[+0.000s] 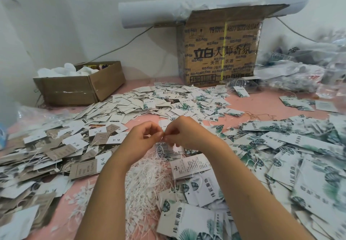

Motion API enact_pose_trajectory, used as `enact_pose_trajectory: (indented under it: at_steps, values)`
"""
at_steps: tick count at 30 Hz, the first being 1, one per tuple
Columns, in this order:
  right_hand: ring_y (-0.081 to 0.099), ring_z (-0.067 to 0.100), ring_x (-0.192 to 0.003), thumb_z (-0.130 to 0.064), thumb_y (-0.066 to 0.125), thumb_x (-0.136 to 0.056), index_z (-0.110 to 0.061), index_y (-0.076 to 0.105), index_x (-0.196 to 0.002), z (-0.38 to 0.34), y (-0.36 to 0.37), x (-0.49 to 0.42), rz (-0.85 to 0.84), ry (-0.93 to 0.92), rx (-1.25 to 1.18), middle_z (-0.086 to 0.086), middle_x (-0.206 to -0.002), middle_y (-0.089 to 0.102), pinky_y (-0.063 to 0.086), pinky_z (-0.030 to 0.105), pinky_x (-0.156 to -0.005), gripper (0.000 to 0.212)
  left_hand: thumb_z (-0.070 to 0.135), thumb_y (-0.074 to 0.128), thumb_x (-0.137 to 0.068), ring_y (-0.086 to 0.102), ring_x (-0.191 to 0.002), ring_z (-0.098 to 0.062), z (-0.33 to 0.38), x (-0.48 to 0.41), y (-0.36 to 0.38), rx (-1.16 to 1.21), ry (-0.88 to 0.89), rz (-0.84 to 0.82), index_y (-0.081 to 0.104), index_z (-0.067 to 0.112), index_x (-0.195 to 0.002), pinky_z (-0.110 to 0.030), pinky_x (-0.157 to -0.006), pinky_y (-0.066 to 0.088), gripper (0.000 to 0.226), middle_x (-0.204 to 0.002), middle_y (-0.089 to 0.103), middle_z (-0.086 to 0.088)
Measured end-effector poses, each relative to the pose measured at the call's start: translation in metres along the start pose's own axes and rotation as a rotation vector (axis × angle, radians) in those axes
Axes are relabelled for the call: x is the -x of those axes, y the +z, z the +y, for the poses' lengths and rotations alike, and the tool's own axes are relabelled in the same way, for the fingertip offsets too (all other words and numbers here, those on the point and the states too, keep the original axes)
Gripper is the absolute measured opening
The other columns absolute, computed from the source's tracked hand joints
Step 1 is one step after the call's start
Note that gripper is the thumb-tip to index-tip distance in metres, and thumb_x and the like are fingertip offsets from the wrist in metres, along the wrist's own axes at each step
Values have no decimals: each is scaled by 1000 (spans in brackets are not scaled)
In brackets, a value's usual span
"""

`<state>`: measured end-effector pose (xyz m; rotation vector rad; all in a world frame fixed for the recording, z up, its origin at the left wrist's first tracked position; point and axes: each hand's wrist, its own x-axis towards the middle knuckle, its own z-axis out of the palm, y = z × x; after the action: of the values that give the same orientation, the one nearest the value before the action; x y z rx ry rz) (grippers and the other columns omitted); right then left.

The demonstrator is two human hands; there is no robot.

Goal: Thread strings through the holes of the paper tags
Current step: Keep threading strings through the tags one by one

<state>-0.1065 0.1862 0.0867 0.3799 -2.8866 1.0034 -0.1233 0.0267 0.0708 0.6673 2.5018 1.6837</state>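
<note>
Head view: the left hand (142,138) and right hand (184,133) are held together mid-scene, above the pink flower-patterned surface (262,99). Fingertips meet at one spot. The left fingers (159,134) are curled and seem to pinch a thin white string (160,149), whose loop hangs just below. The right fingers (168,135) are curled too and appear to grip a small white paper tag (164,124), seen partly behind them. The contact is too small to confirm. Both are prob. kept close so the string end can be fed into the tag's hole; the hole itself can't be seen.

A loose heap of white strings (148,179) lies near, between the forearms, evidently for quick picking. White tags w/ green leaf print (280,146) are spread right and near. Brown kraft tags (84,168) are mixed w/ white ones at left. More tags are heaped far-centre (149,101).

Far side: a tall printed cardboard box (221,52), w/ a white paper roll (149,13) behind it, is set against the white wall. A low open cardboard box (80,86) sits far left, clear plastic bags (299,71) far right.
</note>
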Motion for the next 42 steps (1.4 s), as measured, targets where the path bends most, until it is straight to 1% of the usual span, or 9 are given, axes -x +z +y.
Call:
enact_pose_trajectory:
  at_steps: [4, 6, 12, 16, 19, 23, 28, 34, 42]
  values:
    - [55, 2, -50, -18, 64, -85, -19, 64, -84, -1, 0, 1, -38, -10, -107, -6, -60, 64, 40, 16, -48, 1, 14, 57, -92, 44, -47, 6, 1, -1, 1, -15, 25, 37, 60, 20, -83, -13, -50, 34, 11, -79, 58, 8]
    - [57, 6, -51, -21, 67, -84, -16, 64, -91, -2, 1, 2, -41, -23, -151, -4, -61, 65, 40, 14, -45, 9, 18, 57, -93, 44, -46, 8, 2, -2, 2, -18, 41, 59, 59, 21, -83, -12, -49, 33, 11, -79, 54, 8]
    - [53, 4, -46, -21, 62, -88, -23, 64, -68, -3, -1, 0, 122, -57, -152, -6, -56, 65, 49, 26, -54, 19, 17, 53, -94, 45, -46, 9, 5, -3, 4, -4, 89, 104, 55, 23, -79, -16, -50, 33, 17, -73, 53, 12]
    - [55, -1, -45, -19, 66, -85, -24, 65, -75, -1, -5, 2, 113, -55, -203, -3, -59, 67, 45, 16, -50, 11, 15, 56, -93, 46, -50, 9, 6, -3, 5, 2, 133, 133, 56, 22, -79, -14, -50, 37, 16, -82, 58, 4]
    - [57, 6, -50, -22, 70, -82, -21, 67, -85, -2, -1, 2, 76, -67, -250, 1, -63, 70, 52, 27, -59, 5, 13, 61, -89, 53, -58, 5, 8, -4, 7, 1, 183, 179, 60, 24, -77, -9, -54, 42, 17, -80, 61, 1]
    - [59, 11, -52, -19, 68, -84, -20, 65, -76, -5, 2, 1, 131, -93, -321, 4, -60, 67, 52, 27, -56, 9, 10, 64, -86, 64, -68, -7, 10, -5, 7, 62, 218, 233, 63, 29, -74, -13, -62, 50, 22, -81, 64, 0]
    - [63, 20, -59, -16, 66, -85, -23, 64, -69, -6, 0, 2, 155, -88, -333, 7, -63, 69, 55, 44, -66, 17, 13, 65, -86, 64, -70, -14, 9, -5, 7, 56, 221, 255, 64, 33, -73, -15, -65, 51, 24, -79, 66, 6]
    - [50, 4, -41, -13, 61, -84, -24, 56, -65, -7, -2, 3, 291, -22, -303, -4, -52, 63, 42, 23, -48, 22, 20, 68, -84, 55, -63, -3, 6, -6, 7, 48, 178, 243, 64, 33, -78, -9, -60, 45, 15, -75, 66, 8]
    - [57, 11, -44, -12, 42, -93, -18, 44, -81, -3, -6, 2, 448, 96, -518, 2, -52, 65, 41, 20, -43, 14, 15, 63, -88, 49, -53, 8, 6, -5, 3, -3, 165, 194, 67, 16, -75, -4, -52, 37, 14, -58, 59, 14]
